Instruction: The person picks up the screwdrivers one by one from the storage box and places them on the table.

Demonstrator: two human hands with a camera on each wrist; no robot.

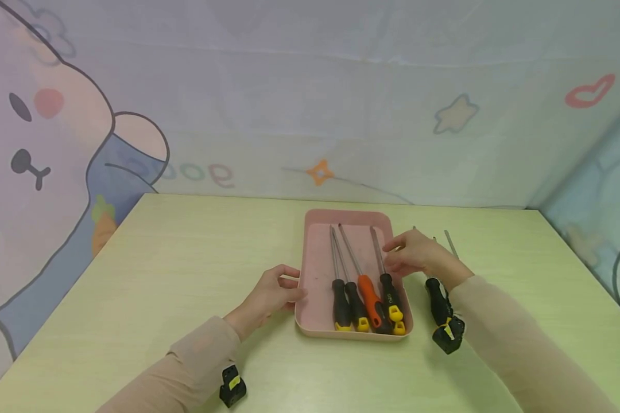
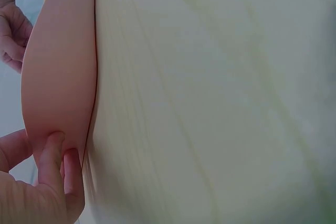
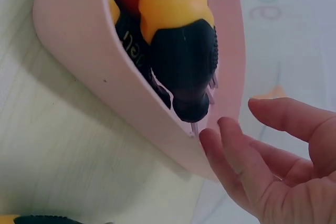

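Note:
A shallow pink tray (image 1: 316, 327) holds several screwdrivers, most with black and yellow handles and one orange-handled screwdriver (image 1: 369, 292). My left hand (image 1: 266, 295) grips the tray's left wall, thumb at the rim and fingertips pressed against the outer side, as the left wrist view shows. Over the right rim is my right hand (image 1: 418, 255), its thumb and fingers apart with nothing between them. Nearest to it lies a black and yellow screwdriver (image 3: 181, 61), its shaft pointing to the tray's far end.
More screwdrivers lie on the table right of the tray, partly hidden behind my right forearm; one black handle (image 1: 436, 301) shows. Their shafts point away from me. A patterned cloth backdrop (image 1: 361, 103) hangs behind the pale wooden table (image 1: 186, 246).

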